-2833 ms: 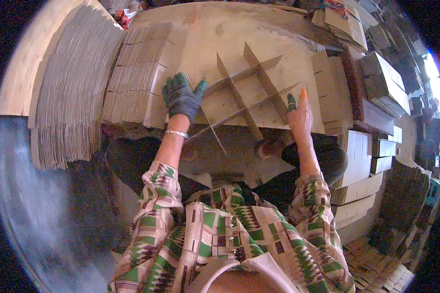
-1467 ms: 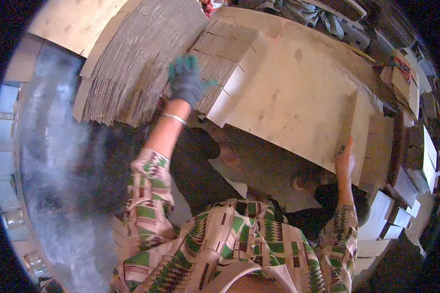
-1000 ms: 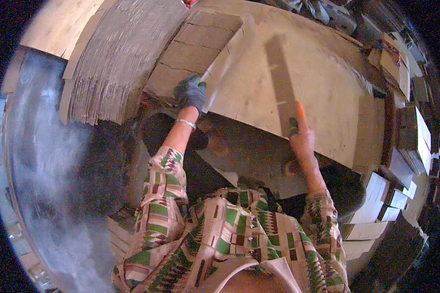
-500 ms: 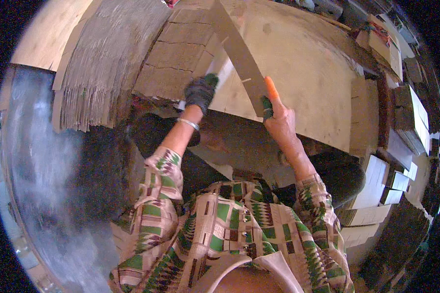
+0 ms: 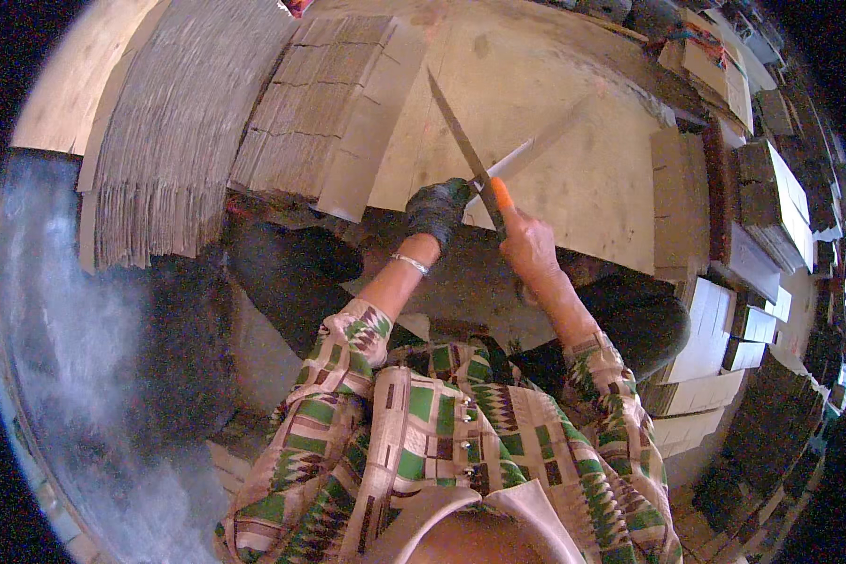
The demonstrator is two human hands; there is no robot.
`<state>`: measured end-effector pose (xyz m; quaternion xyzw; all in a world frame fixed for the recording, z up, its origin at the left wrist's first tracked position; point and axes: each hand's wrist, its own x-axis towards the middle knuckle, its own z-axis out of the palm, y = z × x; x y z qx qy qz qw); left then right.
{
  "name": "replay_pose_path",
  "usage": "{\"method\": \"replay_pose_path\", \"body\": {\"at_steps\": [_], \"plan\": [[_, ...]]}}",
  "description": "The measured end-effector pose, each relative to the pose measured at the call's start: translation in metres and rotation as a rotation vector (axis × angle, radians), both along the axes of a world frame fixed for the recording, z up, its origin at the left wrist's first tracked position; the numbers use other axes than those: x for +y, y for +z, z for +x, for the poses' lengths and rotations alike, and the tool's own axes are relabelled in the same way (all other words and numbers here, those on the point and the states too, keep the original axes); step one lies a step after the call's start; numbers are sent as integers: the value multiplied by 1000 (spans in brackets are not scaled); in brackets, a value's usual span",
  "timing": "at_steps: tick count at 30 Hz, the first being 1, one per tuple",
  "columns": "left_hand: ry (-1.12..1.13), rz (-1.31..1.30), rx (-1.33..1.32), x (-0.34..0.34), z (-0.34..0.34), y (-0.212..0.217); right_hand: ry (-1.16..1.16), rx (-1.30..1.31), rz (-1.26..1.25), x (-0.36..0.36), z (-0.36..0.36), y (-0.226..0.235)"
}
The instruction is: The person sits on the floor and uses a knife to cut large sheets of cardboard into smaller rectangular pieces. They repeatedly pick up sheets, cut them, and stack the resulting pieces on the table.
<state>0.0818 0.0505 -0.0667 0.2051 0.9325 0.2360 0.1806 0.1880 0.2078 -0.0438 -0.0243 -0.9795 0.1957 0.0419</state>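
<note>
My left hand [image 5: 437,214], in a dark glove with green at the fingertips, is closed on the near end of a motion-blurred cardboard strip [image 5: 547,134]. That strip slants away to the right over the wooden board. My right hand [image 5: 530,246], bare but for an orange cover on one finger, grips another cardboard strip [image 5: 454,120], seen nearly edge-on and pointing far left. The two strips cross close to my fingers. Left of them stands a row of upright cardboard pieces [image 5: 301,117] with slits.
The pale wooden board [image 5: 555,202] lies before me. A larger row of packed cardboard sheets [image 5: 183,122] stands farther left. At the board's right end is a cardboard piece [image 5: 679,207]. Several cardboard stacks [image 5: 773,202] line the right side.
My left hand has moved right, from beside the cardboard row to next to my right hand, with its strip. The right hand's strip has turned from its broad face to nearly edge-on.
</note>
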Motion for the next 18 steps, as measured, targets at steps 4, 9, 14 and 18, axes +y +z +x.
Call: {"method": "replay_pose_path", "body": {"at_steps": [4,9,14,18], "plan": [[-26,114,52,6,7,-7,-31,-176,76,3,-2,-8],[24,314,274,-7,-6,-32,-29,-224,44,16,3,-13],[193,-467,560,-113,-73,-13,-107,191,8,20,-28,13],[253,-606,464,-168,-108,-22,-35,198,45,12,-68,-14]]}}
